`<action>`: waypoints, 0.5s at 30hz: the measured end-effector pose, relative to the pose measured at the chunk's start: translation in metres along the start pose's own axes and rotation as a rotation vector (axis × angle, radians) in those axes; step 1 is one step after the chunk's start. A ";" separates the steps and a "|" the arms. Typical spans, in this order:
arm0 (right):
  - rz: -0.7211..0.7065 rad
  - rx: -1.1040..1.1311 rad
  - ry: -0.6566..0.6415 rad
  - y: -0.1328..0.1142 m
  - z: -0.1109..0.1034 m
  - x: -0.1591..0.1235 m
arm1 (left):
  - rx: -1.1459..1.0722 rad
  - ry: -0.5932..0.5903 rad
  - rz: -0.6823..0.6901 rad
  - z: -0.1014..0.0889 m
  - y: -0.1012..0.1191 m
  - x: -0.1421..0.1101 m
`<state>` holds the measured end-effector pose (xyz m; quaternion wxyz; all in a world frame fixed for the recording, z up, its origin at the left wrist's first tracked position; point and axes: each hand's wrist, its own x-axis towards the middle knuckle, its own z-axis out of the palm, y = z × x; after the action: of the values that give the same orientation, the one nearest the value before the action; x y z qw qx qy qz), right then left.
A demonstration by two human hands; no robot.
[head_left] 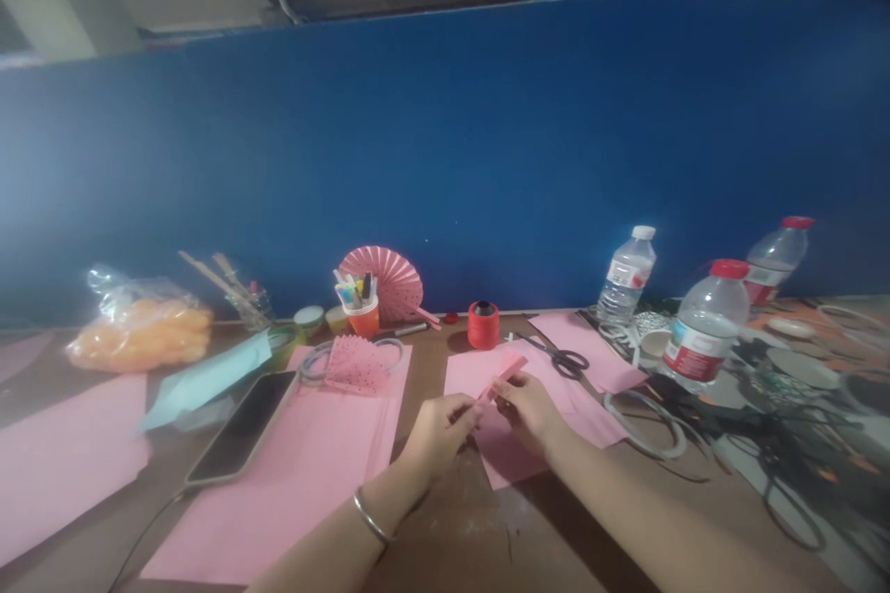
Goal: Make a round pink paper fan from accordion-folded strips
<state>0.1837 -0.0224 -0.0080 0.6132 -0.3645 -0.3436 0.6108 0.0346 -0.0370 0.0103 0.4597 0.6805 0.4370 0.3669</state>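
Both my hands meet over the middle of the wooden table [459, 528]. My left hand [438, 431], with a silver bangle on its wrist, and my right hand [528, 408] pinch the two ends of a narrow folded pink paper strip [502, 378]. The strip points up and to the right, above a pink paper sheet [479, 371] lying flat. Black scissors [560, 357] lie just beyond my right hand, and a red spool [483, 324] stands behind the sheet.
A large pink sheet [306, 473] and a phone [243, 426] lie at left, with a pleated pink piece [354, 366] and a pink paper fan [393, 283] by an orange pen cup [362, 315]. Three water bottles [705, 324] and wire hoops [643, 422] crowd the right. A blue wall stands behind.
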 end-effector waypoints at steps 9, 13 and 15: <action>-0.013 0.016 -0.020 0.002 0.004 -0.005 | 0.387 0.021 0.139 0.000 0.005 -0.004; -0.050 0.051 -0.006 0.003 0.007 -0.007 | 0.484 0.066 0.234 0.000 0.007 -0.006; -0.074 0.043 -0.010 0.004 0.005 -0.006 | 0.490 0.089 0.251 0.000 0.009 -0.006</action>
<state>0.1773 -0.0285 -0.0091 0.6415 -0.3352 -0.3464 0.5968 0.0352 -0.0448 0.0185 0.2127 0.8035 0.4446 0.3339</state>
